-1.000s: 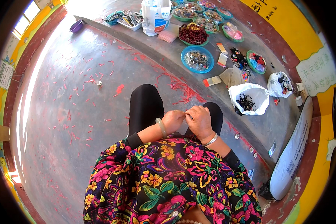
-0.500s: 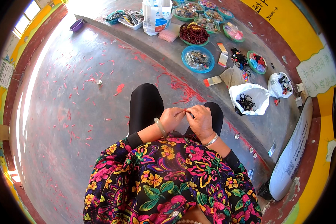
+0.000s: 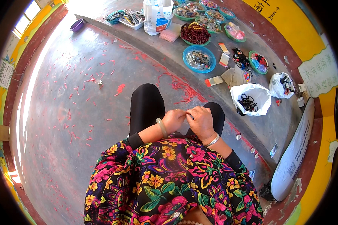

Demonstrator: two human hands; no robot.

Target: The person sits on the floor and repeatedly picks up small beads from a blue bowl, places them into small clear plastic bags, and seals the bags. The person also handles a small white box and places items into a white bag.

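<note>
Grip: the left hand (image 3: 174,119) and the right hand (image 3: 201,120) are pressed close together above the lap, fingertips meeting. The fingers are pinched shut on something very small; it is too tiny to tell what it is.
Left wrist: a pale green bangle (image 3: 161,127) sits on it.
Right wrist: a thin silver bangle (image 3: 213,141) sits on it.
Near: the person wears a bright flowery top (image 3: 169,180) and black trousers (image 3: 146,107).
Floor: grey, with many little red scraps (image 3: 120,89) to the left and far side of the knees.
Far right: a raised grey ledge (image 3: 169,56) holds a blue bowl (image 3: 199,59) of clear bits, a green bowl of dark red beads (image 3: 195,33), and a white bag (image 3: 251,98) with dark rings inside.
Far left: a small purple bowl (image 3: 77,25) sits at the end of the ledge.
</note>
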